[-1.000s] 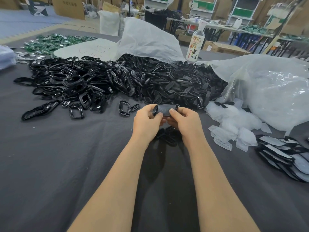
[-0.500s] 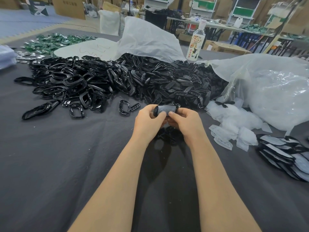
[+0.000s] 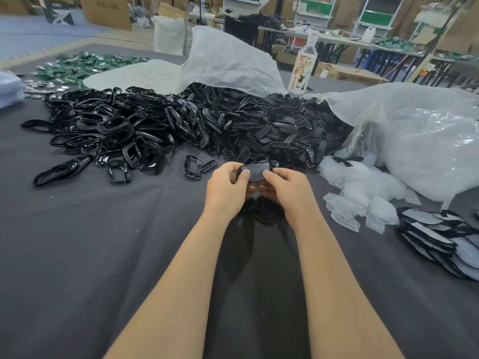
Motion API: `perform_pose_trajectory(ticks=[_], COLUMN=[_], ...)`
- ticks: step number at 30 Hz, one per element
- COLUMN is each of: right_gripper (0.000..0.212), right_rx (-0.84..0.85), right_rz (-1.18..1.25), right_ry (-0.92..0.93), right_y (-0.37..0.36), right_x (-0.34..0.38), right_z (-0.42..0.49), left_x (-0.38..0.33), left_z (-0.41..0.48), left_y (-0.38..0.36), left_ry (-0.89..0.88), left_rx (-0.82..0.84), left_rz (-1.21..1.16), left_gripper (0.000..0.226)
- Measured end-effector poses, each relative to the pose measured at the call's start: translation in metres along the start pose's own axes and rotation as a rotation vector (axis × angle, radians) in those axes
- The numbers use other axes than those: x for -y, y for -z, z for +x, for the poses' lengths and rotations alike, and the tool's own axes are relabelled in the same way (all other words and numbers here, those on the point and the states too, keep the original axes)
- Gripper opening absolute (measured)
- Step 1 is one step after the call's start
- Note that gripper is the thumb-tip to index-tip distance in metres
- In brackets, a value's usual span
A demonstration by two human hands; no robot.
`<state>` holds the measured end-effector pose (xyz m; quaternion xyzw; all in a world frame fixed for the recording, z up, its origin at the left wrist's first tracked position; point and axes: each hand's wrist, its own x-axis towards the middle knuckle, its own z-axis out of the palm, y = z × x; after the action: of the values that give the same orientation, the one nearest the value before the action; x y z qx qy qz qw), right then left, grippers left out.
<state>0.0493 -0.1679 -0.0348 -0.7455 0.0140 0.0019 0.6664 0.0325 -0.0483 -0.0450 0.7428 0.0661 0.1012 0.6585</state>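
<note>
Just above the dark cloth of the table point(image 3: 77, 255), a small black plastic shell point(image 3: 255, 170) with a greyish film over its face is held between both hands, near the front edge of the big heap. The left hand point(image 3: 225, 190) pinches its left end, thumb on top and fingers curled underneath; the right hand point(image 3: 287, 187) grips the right end the same way, its thumb pressing the film. A few more black pieces lie under the hands, though shadow makes them hard to make out, perhaps the same kind of shell. Behind spreads the pile of black plastic frames point(image 3: 168, 128), with one loose frame point(image 3: 192, 167) just left of the hands. To the right lie clear film pieces point(image 3: 363, 193), a stack of finished shells point(image 3: 440, 237) and a large plastic bag point(image 3: 414, 136). A bottle point(image 3: 302, 68) stands beyond the heap.
</note>
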Motion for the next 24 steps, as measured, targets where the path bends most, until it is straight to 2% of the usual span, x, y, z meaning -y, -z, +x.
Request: perform_pose_trajectory(ticks=[7, 15, 20, 24], right_gripper=[0.012, 0.022, 0.016, 0.021], right_rx=[-0.12, -0.151, -0.165, -0.174], right_rz=[0.046, -0.034, -0.078, -0.059], right_ry=[0.014, 0.08, 0.094, 0.098], right_y=[-0.0005, -0.0061, -0.008, -0.0076], right_x=[-0.0003, -0.0018, -0.003, -0.0028], right_z=[0.0024, 0.0027, 0.0044, 0.0036], left_x=[-0.0003, 0.0, -0.0001, -0.0001], left_z=[-0.0004, 0.0002, 0.0002, 0.0], left_y=[-0.0006, -0.0008, -0.0014, -0.0008], left_ry=[-0.049, -0.061, -0.063, -0.058], left_rx=[0.0, 0.0, 0.001, -0.006], left_rz=[0.034, 0.034, 0.031, 0.028], left_gripper=[0.019, 0.019, 0.018, 0.014])
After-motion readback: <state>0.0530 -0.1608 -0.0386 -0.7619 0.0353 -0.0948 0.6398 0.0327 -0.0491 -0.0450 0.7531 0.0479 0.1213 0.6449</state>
